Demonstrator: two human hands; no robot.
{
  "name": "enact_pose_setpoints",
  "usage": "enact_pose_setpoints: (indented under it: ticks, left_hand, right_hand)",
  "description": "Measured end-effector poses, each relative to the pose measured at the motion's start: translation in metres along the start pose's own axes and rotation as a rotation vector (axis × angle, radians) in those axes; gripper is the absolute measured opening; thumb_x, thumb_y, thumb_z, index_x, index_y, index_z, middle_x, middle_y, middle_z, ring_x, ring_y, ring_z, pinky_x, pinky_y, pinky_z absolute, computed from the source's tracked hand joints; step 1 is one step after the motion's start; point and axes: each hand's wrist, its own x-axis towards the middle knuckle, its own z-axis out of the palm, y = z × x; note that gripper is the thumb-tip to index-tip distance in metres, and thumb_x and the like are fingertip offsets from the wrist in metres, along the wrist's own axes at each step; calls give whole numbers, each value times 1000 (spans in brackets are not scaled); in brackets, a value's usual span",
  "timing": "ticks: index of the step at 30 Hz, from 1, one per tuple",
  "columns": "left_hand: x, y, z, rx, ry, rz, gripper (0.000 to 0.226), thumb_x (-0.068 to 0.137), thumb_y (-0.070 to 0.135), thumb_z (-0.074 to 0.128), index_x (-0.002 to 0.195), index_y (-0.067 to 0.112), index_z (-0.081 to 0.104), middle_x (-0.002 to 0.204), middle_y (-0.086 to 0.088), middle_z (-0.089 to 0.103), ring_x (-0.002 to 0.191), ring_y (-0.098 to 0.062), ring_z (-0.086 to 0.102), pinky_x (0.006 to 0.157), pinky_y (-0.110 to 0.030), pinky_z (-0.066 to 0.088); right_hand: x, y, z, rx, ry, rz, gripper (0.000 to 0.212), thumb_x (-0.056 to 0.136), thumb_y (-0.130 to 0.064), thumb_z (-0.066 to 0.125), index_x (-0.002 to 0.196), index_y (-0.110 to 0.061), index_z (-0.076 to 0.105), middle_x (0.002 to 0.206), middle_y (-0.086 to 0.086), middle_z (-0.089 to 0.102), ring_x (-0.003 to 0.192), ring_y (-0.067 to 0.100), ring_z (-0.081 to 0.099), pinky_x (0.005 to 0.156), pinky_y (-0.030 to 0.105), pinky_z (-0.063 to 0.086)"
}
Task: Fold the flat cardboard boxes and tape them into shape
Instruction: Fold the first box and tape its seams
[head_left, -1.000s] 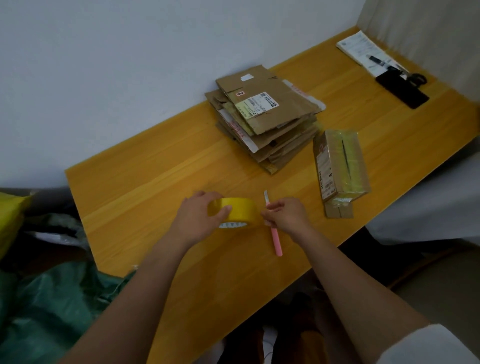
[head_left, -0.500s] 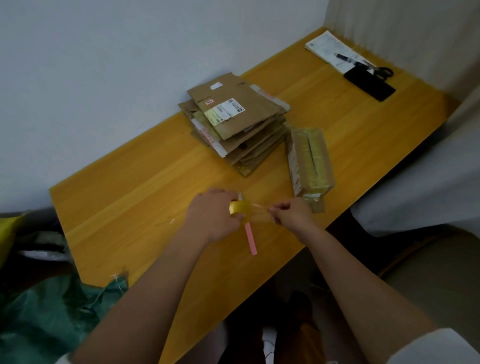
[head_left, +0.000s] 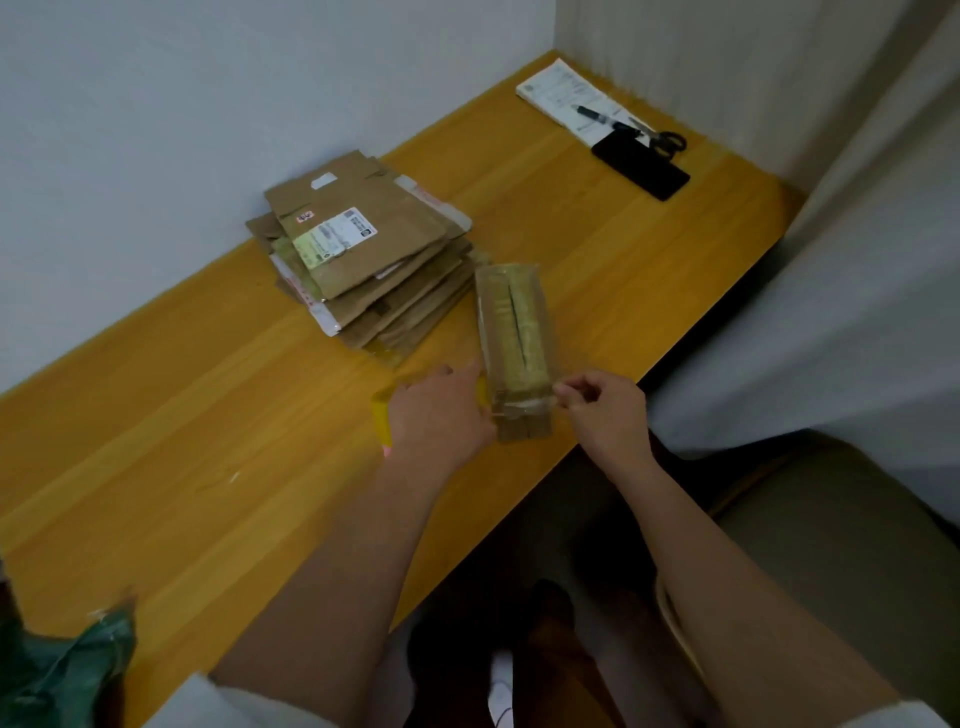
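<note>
A small folded brown cardboard box wrapped in clear tape (head_left: 515, 332) lies on the orange wooden surface (head_left: 208, 405), its long side running away from the person and its near end between the two hands. The left hand (head_left: 441, 415) sits just left of that near end, palm down, fingers curled over a roll of yellow tape (head_left: 382, 423) of which only a yellow edge shows past the knuckles; its fingertips reach the box's lower left corner. The right hand (head_left: 605, 410) hangs just right of the same end, thumb and forefinger pinched together on what looks like the free end of a clear strip of tape (head_left: 522, 408) stretched across the box's near end; the strip is faint, and I cannot tell how far it is stuck down. Below the strip, a short bare flap of the box points toward the person.

Just beyond and to the left of the box, touching or nearly touching its far corner, rests an untidy stack of flat brown cardboard boxes (head_left: 363, 254), the top one bearing a white shipping label. Well apart, in the far right corner of the surface, lie a white printed sheet (head_left: 566, 96), a dark pen (head_left: 602, 118), a flat black rectangular object (head_left: 641, 163) and black-handled scissors (head_left: 662, 139).
</note>
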Motion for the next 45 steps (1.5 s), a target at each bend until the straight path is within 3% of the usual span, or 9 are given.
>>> enact_pose_setpoints:
  ticks: [5, 8, 10, 16, 21, 26, 31, 37, 45]
  left_hand:
    - [9, 6, 17, -48, -88, -107, 55, 89, 33, 56, 139, 36, 34, 126, -8, 44, 100, -36, 58, 85, -48, 50]
    - [11, 12, 21, -110, -92, -127, 54, 87, 28, 58, 136, 29, 36, 125, -9, 42, 90, -34, 59, 74, -45, 51]
    - [13, 14, 20, -142, -100, -135, 52, 86, 25, 59, 133, 26, 38, 122, -7, 43, 87, -32, 58, 70, -44, 49]
    - [21, 25, 12, -168, -119, -149, 43, 86, 30, 59, 128, 30, 50, 121, -3, 47, 105, -27, 55, 95, -45, 41]
    - [21, 33, 11, -158, -116, -207, 42, 87, 28, 58, 129, 27, 54, 123, -3, 45, 108, -28, 54, 99, -47, 39]
    - [17, 32, 16, -164, -58, -185, 52, 84, 22, 61, 134, 23, 46, 128, 3, 38, 88, -23, 51, 89, -52, 48]
    - [17, 28, 17, -113, -73, -87, 76, 84, 20, 59, 151, 36, 25, 160, 16, 14, 134, -16, 42, 97, -44, 42]
    - [25, 22, 16, -112, -119, -46, 71, 88, 22, 58, 151, 35, 27, 159, 25, 10, 136, -11, 40, 84, -34, 51]
    - [34, 11, 22, -206, -154, -21, 69, 88, 18, 58, 149, 35, 31, 157, 25, 17, 137, -12, 38, 98, -43, 48]
  right_hand:
    - [11, 17, -1, -25, -46, -82, 11, 84, -26, 74, 75, -25, 68, 76, -11, 67, 76, 0, 60, 66, 7, 40]
    - [13, 21, 1, -54, -60, -159, 9, 87, -25, 71, 80, -20, 68, 84, -9, 67, 84, 5, 60, 72, 14, 43]
    - [15, 24, 2, -81, -37, -211, 9, 87, -24, 70, 81, -19, 66, 95, -5, 63, 92, 9, 56, 81, 26, 45]
    - [20, 34, -1, 39, -85, -56, 20, 91, -12, 64, 75, -21, 55, 140, 1, 53, 131, 15, 44, 109, 40, 37]
    - [19, 36, 2, 93, -109, -66, 15, 94, -5, 56, 82, -11, 52, 138, 3, 56, 128, 15, 49, 93, 21, 36]
    - [22, 37, 2, 150, -129, -119, 16, 95, -1, 54, 83, -10, 50, 138, 0, 56, 129, 11, 47, 87, 6, 34]
    - [29, 41, 5, 174, -119, -96, 14, 94, -2, 56, 83, -10, 52, 129, 1, 62, 113, 3, 52, 93, 25, 45]
    - [32, 39, 5, 177, -110, -100, 15, 94, -4, 55, 82, -12, 51, 131, -1, 60, 123, 9, 51, 97, 27, 42]
    - [40, 36, 9, 213, -66, -50, 14, 92, 2, 54, 80, -3, 51, 119, -2, 65, 112, 11, 58, 81, 21, 45]
